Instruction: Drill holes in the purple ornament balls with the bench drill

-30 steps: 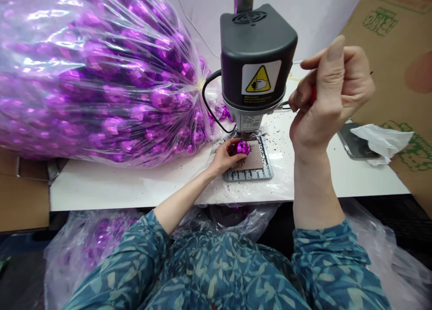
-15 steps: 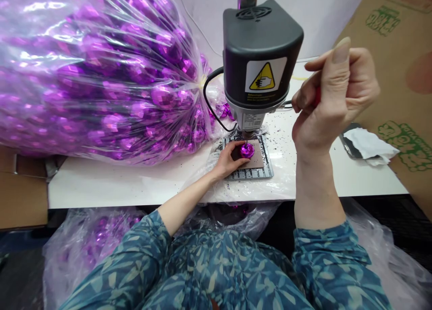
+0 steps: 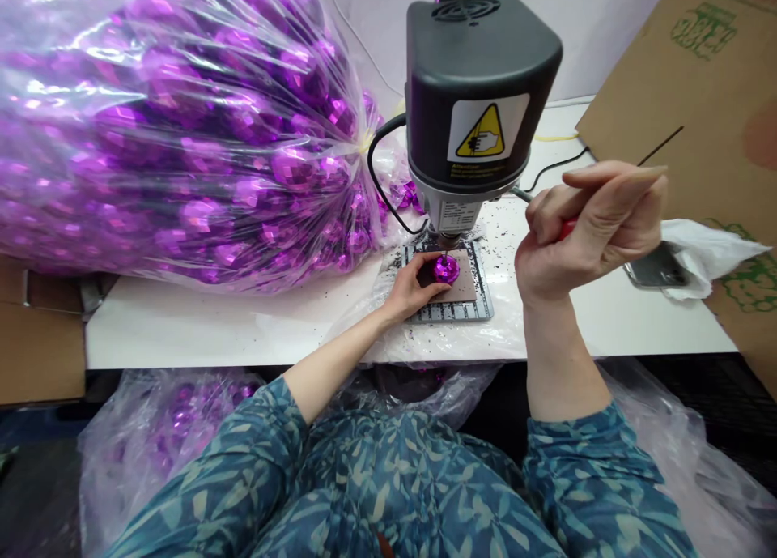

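My left hand [image 3: 413, 287] pinches a shiny purple faceted ball [image 3: 446, 269] between thumb and fingers. The ball rests on a brown board [image 3: 458, 289] over the grey metal base [image 3: 486, 311] of a bench drill press [image 3: 479, 80]. The drill bit meets the top of the ball; its tip cannot be made out. My right hand [image 3: 595, 226] is closed around a red handle [image 3: 566, 228] beside the drill head, at the end of its metal lever [image 3: 520, 193]. A thin dark rod [image 3: 661, 146] sticks out behind the right fingers; where it starts is hidden.
A large clear bag [image 3: 200, 153] of purple balls lies on the left of the white table [image 3: 200, 323]. Dark shavings surround the base. A phone [image 3: 659, 268] under white tissue [image 3: 716, 246] and a cardboard box [image 3: 680, 80] are at right. Another plastic bag [image 3: 163, 453] hangs below.
My right hand has moved down with the red handle and turned, and the dark rod now shows. My left hand still holds the ball in place. The view has shifted slightly.
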The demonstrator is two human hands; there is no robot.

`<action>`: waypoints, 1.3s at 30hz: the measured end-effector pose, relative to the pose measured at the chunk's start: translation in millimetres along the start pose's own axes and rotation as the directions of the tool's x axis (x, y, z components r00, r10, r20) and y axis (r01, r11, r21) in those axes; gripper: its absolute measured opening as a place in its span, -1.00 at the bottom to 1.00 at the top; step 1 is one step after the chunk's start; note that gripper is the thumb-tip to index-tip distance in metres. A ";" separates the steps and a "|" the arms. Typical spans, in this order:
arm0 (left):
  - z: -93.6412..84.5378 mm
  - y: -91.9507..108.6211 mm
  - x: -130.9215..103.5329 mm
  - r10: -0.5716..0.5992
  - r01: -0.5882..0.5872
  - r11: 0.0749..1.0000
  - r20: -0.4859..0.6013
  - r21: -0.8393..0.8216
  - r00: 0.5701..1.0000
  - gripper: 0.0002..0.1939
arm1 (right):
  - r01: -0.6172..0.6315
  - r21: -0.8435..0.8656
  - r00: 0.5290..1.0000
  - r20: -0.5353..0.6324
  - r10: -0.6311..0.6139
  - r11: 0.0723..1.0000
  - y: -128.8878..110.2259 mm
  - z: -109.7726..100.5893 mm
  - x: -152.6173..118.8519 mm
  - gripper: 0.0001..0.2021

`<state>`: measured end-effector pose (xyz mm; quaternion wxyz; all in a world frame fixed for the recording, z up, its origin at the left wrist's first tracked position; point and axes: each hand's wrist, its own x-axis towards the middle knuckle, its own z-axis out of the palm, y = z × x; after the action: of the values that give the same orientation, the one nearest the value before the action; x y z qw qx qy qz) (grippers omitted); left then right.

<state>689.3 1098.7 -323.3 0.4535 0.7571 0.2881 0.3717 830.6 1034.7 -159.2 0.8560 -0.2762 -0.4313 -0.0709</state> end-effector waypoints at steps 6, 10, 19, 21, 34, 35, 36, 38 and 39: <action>1.1 -2.9 0.2 0.009 -0.009 1.000 -0.012 -0.006 1.000 -0.40 | 0.055 -0.169 0.997 -0.048 -0.064 0.984 12.9 -10.4 -11.1 -0.59; 1.9 -5.0 0.5 0.013 -0.014 1.000 -0.016 -0.013 1.000 -0.39 | 0.123 -0.038 0.992 0.019 -0.122 0.992 14.0 -13.1 -15.3 -0.67; 1.5 -4.0 1.1 0.015 -0.015 1.000 0.001 0.014 1.000 -0.40 | 0.219 0.060 0.973 0.061 -0.223 0.974 21.4 -17.3 -19.0 -0.72; 0.9 -1.7 0.9 0.007 -0.007 1.000 0.002 0.008 1.000 -0.40 | 0.208 0.046 0.977 0.041 -0.209 0.977 22.9 -19.0 -22.1 -0.72; -3.2 9.4 -1.6 -0.053 0.052 0.999 -0.074 -0.016 0.996 -0.45 | -0.287 -0.049 0.958 -0.033 0.285 0.957 -13.2 31.9 44.7 -0.40; -7.0 14.6 -7.4 -0.046 0.046 0.999 -0.110 -0.002 0.993 -0.47 | -0.300 -0.057 0.954 -0.017 0.299 0.952 -13.4 35.4 50.6 -0.40; -11.8 20.7 -15.9 -0.029 0.030 1.000 -0.128 0.008 0.991 -0.49 | -0.309 -0.064 0.951 -0.006 0.309 0.949 -13.0 37.6 54.5 -0.42; -23.4 34.1 -40.7 0.049 -0.048 0.999 -0.058 0.010 0.997 -0.55 | -0.305 -0.084 0.952 0.012 0.307 0.949 -11.3 38.5 56.9 -0.51; -29.3 40.4 -56.0 0.110 -0.111 0.994 0.033 0.008 0.993 -0.58 | -0.294 -0.097 0.955 0.017 0.297 0.951 -10.5 37.9 56.3 -0.56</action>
<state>637.9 1052.2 -294.6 0.4334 0.7799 0.2401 0.3825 835.1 1052.8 -93.1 0.8361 -0.3786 -0.3948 0.0424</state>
